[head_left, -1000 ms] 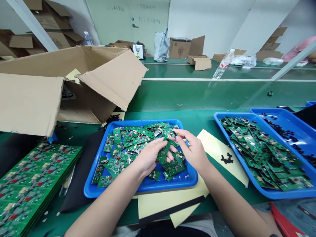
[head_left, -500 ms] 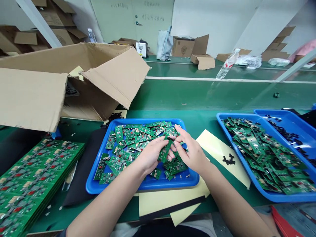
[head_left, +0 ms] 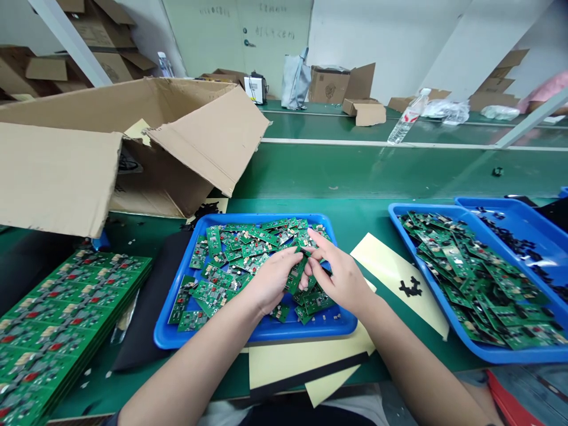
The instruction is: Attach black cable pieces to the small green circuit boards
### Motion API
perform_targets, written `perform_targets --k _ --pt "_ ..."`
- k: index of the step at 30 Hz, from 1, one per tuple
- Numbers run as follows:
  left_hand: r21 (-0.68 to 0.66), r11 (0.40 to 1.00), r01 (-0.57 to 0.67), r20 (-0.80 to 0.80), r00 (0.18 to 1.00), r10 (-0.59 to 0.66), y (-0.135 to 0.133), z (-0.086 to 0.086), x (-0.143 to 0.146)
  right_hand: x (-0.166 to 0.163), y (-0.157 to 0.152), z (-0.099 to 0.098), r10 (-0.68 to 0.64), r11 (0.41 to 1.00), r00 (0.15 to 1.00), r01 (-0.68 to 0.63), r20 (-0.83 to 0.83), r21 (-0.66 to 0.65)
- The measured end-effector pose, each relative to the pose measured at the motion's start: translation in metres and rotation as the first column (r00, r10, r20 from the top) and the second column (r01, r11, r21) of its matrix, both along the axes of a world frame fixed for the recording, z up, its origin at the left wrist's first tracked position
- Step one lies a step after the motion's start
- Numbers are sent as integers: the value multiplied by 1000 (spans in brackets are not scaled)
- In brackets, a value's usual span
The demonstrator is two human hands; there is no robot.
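Note:
A blue tray (head_left: 168, 338) in front of me holds several small green circuit boards. My left hand (head_left: 270, 284) is closed around a short stack of these circuit boards (head_left: 294, 277), held on edge above the tray. My right hand (head_left: 338, 277) meets it from the right, fingers pinched on the same stack at its top end. Both hands hover over the right half of the tray.
An open cardboard box (head_left: 133, 148) lies at the left. Stacked green board panels (head_left: 57, 319) sit at the near left. Two more blue trays (head_left: 488, 352) stand at the right, one full of boards. Yellow sheets (head_left: 399, 272) lie under and beside the middle tray. A water bottle (head_left: 406, 121) stands far back.
My right hand has closed in from the tray's right onto the stack that my left hand holds. The left hand has stayed in place.

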State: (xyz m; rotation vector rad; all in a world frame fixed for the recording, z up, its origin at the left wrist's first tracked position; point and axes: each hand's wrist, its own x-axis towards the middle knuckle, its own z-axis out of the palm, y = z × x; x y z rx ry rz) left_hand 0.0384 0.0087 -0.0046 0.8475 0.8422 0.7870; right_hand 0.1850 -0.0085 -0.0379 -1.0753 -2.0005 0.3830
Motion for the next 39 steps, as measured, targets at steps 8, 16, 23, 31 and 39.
perform_targets --k 8,16,23,31,39 --pt "50 998 41 -29 999 -40 0 -1 -1 0 -1 1 -8 1000 1000 9 9 -28" --pt "73 995 63 -58 997 -59 0 -2 -3 1 0 3 -44 998 999 44 -9 -46" --pt "135 983 126 -120 987 -110 0 -2 -5 8 3 7 -173 982 985 170 24 84" --pt "202 953 224 -222 959 -178 -2 -1 -6 9 6 8 -169 945 980 131 104 301" --pt "220 918 329 -283 922 -263 0 -4 -8 2 5 2 -43 921 999 34 14 388"
